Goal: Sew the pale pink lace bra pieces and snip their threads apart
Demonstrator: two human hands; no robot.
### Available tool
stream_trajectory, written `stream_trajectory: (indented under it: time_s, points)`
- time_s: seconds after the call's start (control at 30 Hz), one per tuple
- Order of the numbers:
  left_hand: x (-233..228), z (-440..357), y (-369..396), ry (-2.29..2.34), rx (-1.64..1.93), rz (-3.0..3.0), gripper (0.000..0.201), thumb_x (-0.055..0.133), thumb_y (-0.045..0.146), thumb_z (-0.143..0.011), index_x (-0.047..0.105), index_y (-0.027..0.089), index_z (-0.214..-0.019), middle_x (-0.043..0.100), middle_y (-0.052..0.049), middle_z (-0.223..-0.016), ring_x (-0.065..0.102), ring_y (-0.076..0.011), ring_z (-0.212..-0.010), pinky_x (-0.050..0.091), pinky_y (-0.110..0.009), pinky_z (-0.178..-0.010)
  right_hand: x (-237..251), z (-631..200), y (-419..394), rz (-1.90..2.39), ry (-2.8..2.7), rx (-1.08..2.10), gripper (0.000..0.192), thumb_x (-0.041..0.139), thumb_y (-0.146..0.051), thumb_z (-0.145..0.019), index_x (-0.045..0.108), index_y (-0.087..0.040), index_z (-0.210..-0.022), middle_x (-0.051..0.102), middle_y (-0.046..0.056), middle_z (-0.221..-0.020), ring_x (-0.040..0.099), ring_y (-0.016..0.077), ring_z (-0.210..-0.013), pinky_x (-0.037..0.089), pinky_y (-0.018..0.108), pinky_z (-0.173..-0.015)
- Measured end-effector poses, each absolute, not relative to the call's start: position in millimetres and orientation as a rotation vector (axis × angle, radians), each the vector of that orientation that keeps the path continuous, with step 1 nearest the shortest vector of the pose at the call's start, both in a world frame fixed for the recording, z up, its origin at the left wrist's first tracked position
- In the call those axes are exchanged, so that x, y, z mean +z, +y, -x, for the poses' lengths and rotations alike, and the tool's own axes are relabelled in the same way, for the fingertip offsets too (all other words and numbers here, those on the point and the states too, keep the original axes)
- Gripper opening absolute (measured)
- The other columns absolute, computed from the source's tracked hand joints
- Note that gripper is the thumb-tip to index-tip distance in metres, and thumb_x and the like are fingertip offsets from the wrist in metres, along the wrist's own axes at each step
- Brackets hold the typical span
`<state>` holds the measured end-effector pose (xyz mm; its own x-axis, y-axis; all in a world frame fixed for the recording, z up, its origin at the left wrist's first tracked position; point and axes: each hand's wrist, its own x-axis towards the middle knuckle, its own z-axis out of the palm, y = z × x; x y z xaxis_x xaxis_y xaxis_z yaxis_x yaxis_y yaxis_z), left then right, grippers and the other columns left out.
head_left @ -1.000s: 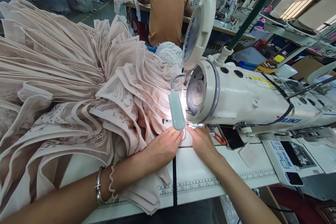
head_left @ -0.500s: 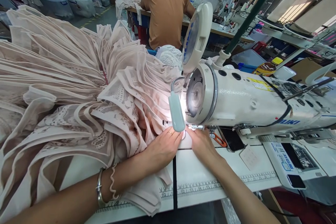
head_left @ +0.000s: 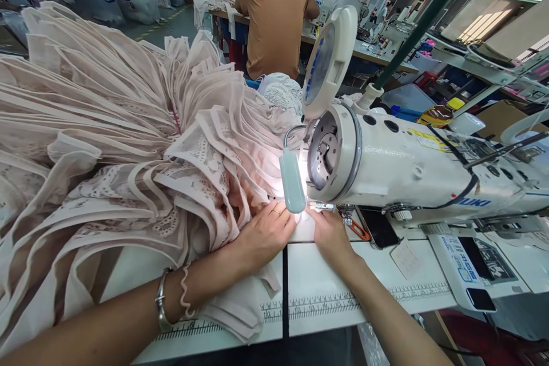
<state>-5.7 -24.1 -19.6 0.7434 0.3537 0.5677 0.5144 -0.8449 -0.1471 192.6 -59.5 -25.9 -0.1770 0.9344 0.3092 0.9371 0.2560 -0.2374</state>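
Note:
My left hand (head_left: 266,234), with a ring on one finger, presses on pale pink fabric beside the needle area of a white sewing machine (head_left: 386,154). Its fingers are bent close together on the cloth. Opposite, my right hand (head_left: 331,235) reaches beneath the machine head, its fingertips partly hidden, pinching the edge of the same pale fabric (head_left: 303,226). A small pale green lamp (head_left: 293,183) covers part of the sewing spot and lights it. To the left spreads a big heap of pale pink lace-trimmed garments (head_left: 128,108), running down to my left hand.
An orange-handled tool (head_left: 359,230) and a dark phone (head_left: 380,227) lie right of my right hand. Further right sits a control panel (head_left: 463,269). A ruler strip (head_left: 326,306) marks the table's front edge. Ahead, a person in a brown shirt (head_left: 274,17) sits facing away.
Inside the machine's open round end, the parts were blurred and now look sharp. My left hand has shifted slightly left, its fingers drawn back a little. My right hand stays nearly in place.

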Motion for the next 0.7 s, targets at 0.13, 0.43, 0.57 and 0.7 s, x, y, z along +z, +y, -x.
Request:
stream_trajectory:
  time_s: [0.13,0.43,0.57,0.7]
  points:
    - [-20,15,-13,-0.715,-0.843,2.613,0.029,0.038,0.003,-0.094,0.056,0.016,-0.076,0.062,-0.004,-0.076,0.058,-0.0170,-0.077,0.046,-0.029,-0.081,-31,-194,-65,1.586,-2.013,0.052,0.051,0.032,-0.001,-0.081,0.073,-0.026,-0.100,0.070,0.003,-0.094,0.065,0.0179,-0.090,0.052,0.031,-0.080]
    - [-17,15,-11,-0.697,-0.876,2.645,0.013,0.048,0.015,-0.095,0.061,0.015,-0.092,0.065,-0.006,-0.087,0.058,-0.0212,-0.089,0.044,-0.035,-0.082,-29,-193,-67,1.477,-2.132,-0.095,0.049,0.034,0.000,-0.083,0.071,-0.023,-0.105,0.072,0.004,-0.108,0.066,0.0178,-0.097,0.053,0.031,-0.088]
    - [-18,13,-12,-0.635,-0.871,2.543,0.021,0.045,0.005,-0.093,0.060,0.014,-0.082,0.060,-0.004,-0.074,0.056,-0.0185,-0.078,0.044,-0.031,-0.075,-29,-194,-68,1.437,-2.142,-0.161,0.046,0.036,0.000,-0.085,0.070,-0.023,-0.106,0.073,0.004,-0.109,0.066,0.0186,-0.099,0.053,0.033,-0.090]
    - [-21,12,-11,-0.737,-0.731,2.676,0.017,0.045,0.009,-0.095,0.061,0.014,-0.090,0.059,-0.003,-0.078,0.054,-0.0170,-0.074,0.044,-0.029,-0.070,-26,-193,-69,1.445,-2.127,-0.145,0.049,0.034,0.002,-0.085,0.066,-0.022,-0.113,0.073,0.003,-0.106,0.065,0.0193,-0.099,0.052,0.034,-0.089]
